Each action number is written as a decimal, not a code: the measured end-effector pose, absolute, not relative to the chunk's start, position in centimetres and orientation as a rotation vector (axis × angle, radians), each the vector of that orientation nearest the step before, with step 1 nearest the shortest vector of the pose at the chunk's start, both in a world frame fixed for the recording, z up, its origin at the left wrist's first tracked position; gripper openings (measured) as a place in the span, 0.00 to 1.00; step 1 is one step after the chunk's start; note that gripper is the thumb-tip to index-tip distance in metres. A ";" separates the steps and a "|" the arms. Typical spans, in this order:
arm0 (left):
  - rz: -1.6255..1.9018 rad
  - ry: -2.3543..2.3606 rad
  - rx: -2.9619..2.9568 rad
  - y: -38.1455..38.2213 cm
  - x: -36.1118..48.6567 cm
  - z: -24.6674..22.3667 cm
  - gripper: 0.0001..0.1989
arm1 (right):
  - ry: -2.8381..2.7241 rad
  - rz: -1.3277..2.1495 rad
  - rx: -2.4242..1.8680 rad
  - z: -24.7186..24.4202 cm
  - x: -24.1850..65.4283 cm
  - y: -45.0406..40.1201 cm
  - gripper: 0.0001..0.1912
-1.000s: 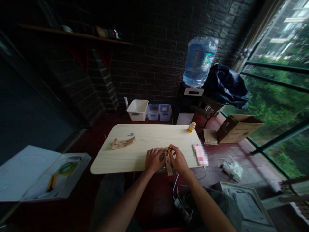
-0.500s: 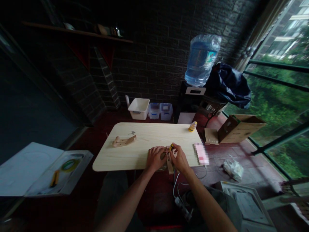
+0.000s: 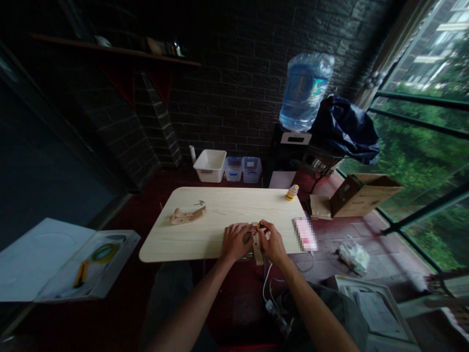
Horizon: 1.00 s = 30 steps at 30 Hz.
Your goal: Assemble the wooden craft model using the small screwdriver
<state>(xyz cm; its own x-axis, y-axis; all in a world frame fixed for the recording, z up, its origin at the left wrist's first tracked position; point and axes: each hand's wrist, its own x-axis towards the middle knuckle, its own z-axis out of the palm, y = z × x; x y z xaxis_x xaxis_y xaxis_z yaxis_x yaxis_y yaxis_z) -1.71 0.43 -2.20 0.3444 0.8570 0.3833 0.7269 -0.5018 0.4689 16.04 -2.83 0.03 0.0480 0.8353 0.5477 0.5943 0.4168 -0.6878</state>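
Two hands on my feed: the right hand [image 3: 274, 246] has its fingers pinched on a small yellow-and-black piece [image 3: 260, 224]; the left hand [image 3: 234, 242] braces beside it, grip hidden. A wooden part [image 3: 258, 253] sticks past the worktop [image 3: 220, 199] edge between them; can't tell if it's fastened. A shaped wooden assembly [image 3: 198, 214] sits apart, looks further along imo. Jug label [image 3: 318, 87] and box [image 3: 361, 199] print: unreadable.
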 end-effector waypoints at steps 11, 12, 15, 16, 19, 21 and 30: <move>0.883 1.417 2.402 0.5 -1.6 -2.2 0.14 | -1.647 0.323 -1.257 0.3 16.5 -3.1 0.18; 0.886 1.415 2.403 0.5 -1.6 -2.2 0.14 | -1.645 0.330 -1.257 0.3 16.6 -3.0 0.17; 0.898 1.414 2.404 0.5 -1.5 -2.3 0.14 | -1.633 0.352 -1.254 0.1 16.6 -2.6 0.16; 0.900 1.414 2.403 0.6 -1.5 -2.3 0.14 | -1.628 0.355 -1.252 0.0 16.6 -2.5 0.16; 0.896 1.399 2.406 0.6 -1.5 -2.2 0.15 | -1.635 0.344 -1.236 -0.1 16.4 -2.2 0.16; 0.891 1.391 2.408 0.6 -1.5 -2.2 0.15 | -1.653 0.333 -1.217 -0.1 16.3 -2.2 0.15; 0.896 1.413 2.399 0.5 -1.4 -2.4 0.16 | -1.659 0.405 -1.232 0.4 17.3 -2.7 0.18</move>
